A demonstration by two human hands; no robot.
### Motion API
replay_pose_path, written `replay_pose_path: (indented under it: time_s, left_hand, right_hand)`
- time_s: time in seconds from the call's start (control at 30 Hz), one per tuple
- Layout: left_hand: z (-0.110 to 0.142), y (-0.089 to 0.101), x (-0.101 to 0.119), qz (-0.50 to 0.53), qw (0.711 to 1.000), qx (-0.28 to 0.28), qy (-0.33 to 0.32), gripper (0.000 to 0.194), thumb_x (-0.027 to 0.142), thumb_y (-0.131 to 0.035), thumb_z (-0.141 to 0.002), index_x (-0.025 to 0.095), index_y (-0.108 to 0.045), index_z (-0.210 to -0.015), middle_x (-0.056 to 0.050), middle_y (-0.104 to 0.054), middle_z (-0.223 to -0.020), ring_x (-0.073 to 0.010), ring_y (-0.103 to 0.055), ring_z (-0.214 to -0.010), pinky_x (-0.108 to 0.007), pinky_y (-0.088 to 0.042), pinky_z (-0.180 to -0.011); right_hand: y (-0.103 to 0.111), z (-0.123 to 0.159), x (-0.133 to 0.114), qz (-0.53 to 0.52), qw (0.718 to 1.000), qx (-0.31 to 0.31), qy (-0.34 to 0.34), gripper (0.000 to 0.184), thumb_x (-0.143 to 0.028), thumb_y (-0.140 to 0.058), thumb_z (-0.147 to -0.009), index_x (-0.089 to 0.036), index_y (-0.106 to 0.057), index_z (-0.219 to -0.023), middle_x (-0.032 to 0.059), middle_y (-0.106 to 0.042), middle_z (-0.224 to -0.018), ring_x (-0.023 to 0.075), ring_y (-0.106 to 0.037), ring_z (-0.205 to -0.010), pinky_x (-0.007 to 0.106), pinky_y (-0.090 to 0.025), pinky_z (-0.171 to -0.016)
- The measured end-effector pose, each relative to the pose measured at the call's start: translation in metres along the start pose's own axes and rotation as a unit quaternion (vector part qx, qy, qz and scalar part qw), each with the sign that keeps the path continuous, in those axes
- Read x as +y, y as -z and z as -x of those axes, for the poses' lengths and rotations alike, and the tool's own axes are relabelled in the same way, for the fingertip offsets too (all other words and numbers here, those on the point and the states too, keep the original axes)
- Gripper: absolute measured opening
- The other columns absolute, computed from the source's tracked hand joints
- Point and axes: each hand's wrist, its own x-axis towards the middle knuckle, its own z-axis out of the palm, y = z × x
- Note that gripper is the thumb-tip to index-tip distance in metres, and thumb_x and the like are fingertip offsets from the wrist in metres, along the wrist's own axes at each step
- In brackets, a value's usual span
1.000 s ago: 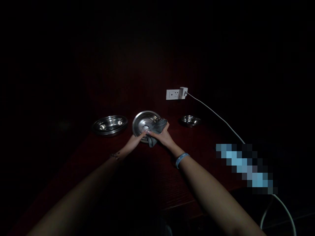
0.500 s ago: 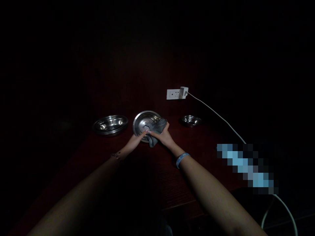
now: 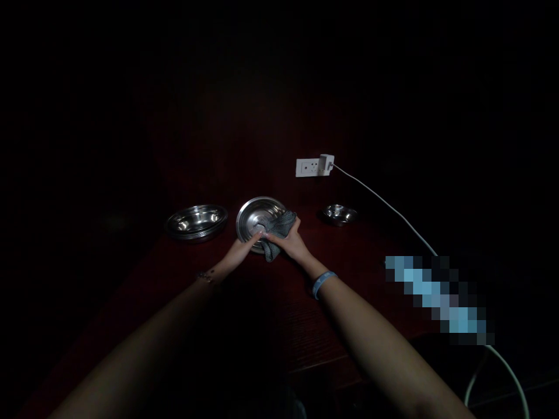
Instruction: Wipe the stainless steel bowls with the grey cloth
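Observation:
A shiny steel bowl [image 3: 250, 216] is tilted with its inside toward me, above the dark red table [image 3: 305, 302]. My left hand [image 3: 240, 250] grips its lower left rim, thumb inside and the other fingers hidden behind. On the right side, my right hand [image 3: 294, 243] is closed on a grey cloth [image 3: 279, 226] that is folded over the bowl's rim and lies against its inside. Both thumb tips nearly meet at the lower part of the bowl. The fingers of my right hand are mostly hidden behind the cloth and bowl.
A stack of steel bowls [image 3: 196, 222] stands at the left, and a smaller steel bowl [image 3: 339, 215] at the right. A white charger [image 3: 325, 164] sits in a wall socket [image 3: 308, 167]. Its cable [image 3: 388, 206] runs down to a blurred-out bluish patch at the right. The surroundings are very dark.

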Motion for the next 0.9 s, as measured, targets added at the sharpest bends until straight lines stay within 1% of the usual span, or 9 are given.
replay_pose_path:
  time_s: [0.2,0.43,0.53,0.67,0.9]
  left_hand:
    - [-0.0010,0.0002,-0.0006,0.014,1.000,-0.004,-0.007,0.047,0.043,-0.060,-0.078,0.017,-0.062,-0.118,-0.007,-0.060,-0.130,-0.0233,-0.049,-0.126,-0.038,-0.028,-0.112]
    - [-0.0011,0.0003,-0.0028,0.004,1.000,-0.003,-0.013,0.051,0.045,-0.061,-0.077,0.017,-0.061,-0.119,-0.007,-0.060,-0.129,-0.0232,-0.049,-0.126,-0.039,-0.028,-0.112]
    - [-0.0014,0.0006,-0.0040,-0.002,1.000,-0.004,-0.011,0.051,0.046,-0.059,-0.078,0.017,-0.060,-0.120,-0.007,-0.060,-0.129,-0.0227,-0.049,-0.126,-0.038,-0.029,-0.111]
    - [-0.0023,0.0015,-0.0065,0.002,1.000,-0.007,-0.004,0.054,0.049,-0.059,-0.077,0.015,-0.060,-0.119,-0.010,-0.060,-0.128,-0.0233,-0.050,-0.125,-0.037,-0.032,-0.110]
    - [-0.0014,0.0009,-0.0065,-0.002,1.000,-0.015,-0.016,0.059,0.050,-0.063,-0.073,0.014,-0.059,-0.120,-0.011,-0.062,-0.126,-0.0247,-0.053,-0.122,-0.039,-0.034,-0.108]
  right_hand:
    - [-0.0009,0.0000,0.0008,-0.002,1.000,0.005,0.002,0.101,-0.046,-0.081,-0.056,-0.016,-0.022,-0.132,0.0135,-0.057,-0.121,0.0253,-0.058,-0.114,0.042,-0.044,-0.101]
    - [-0.0003,0.0009,-0.0019,0.003,1.000,0.003,-0.003,0.101,-0.046,-0.081,-0.056,-0.017,-0.022,-0.132,0.0135,-0.057,-0.121,0.0255,-0.057,-0.115,0.042,-0.044,-0.102]
    - [0.0003,0.0015,-0.0028,0.004,1.000,0.000,-0.003,0.100,-0.047,-0.081,-0.056,-0.016,-0.022,-0.131,0.0139,-0.057,-0.121,0.0262,-0.057,-0.115,0.042,-0.045,-0.101]
    - [0.0007,0.0012,-0.0030,0.001,1.000,-0.006,0.004,0.100,-0.048,-0.081,-0.056,-0.016,-0.023,-0.130,0.0146,-0.058,-0.120,0.0270,-0.058,-0.114,0.043,-0.046,-0.100]
    - [0.0005,0.0005,-0.0028,0.008,1.000,-0.003,-0.003,0.097,-0.048,-0.080,-0.057,-0.016,-0.023,-0.130,0.0143,-0.056,-0.124,0.0254,-0.057,-0.115,0.042,-0.044,-0.102]
